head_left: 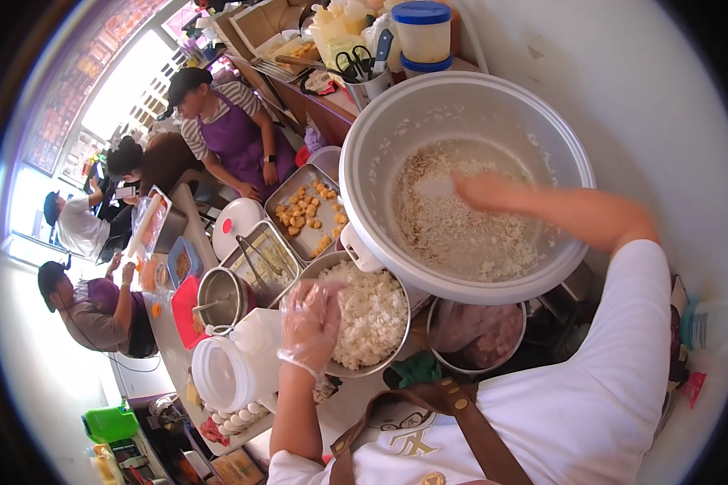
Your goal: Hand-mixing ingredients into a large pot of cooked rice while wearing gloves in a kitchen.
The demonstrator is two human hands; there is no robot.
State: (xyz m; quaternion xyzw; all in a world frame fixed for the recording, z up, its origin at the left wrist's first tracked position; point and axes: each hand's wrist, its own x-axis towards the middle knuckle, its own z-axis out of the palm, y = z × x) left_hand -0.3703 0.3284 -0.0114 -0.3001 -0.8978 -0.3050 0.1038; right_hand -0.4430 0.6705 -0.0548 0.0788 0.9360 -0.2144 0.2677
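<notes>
My right hand [476, 189] reaches down inside a large, pale metal rice-cooker pot [468, 292]. It grips what looks like a white rice paddle [434, 187], blurred by motion. Loose cooked rice [491, 242] and a browned layer cover the pot's floor, and grains cling to the wall. My left hand [310, 318], in a clear plastic glove, hovers at the near-left rim of a round metal bowl [407, 315]. White cooked rice [370, 315] fills that bowl. The left fingers are partly curled, and their inner side is hidden.
A metal tray of fried pieces [300, 209], a tray with tongs [267, 260] and a small pot [221, 300] crowd the table. Eggs [242, 418] lie beside a translucent plastic container [221, 373]. Raw meat [479, 339] fills another bowl. Several people stand or sit beyond.
</notes>
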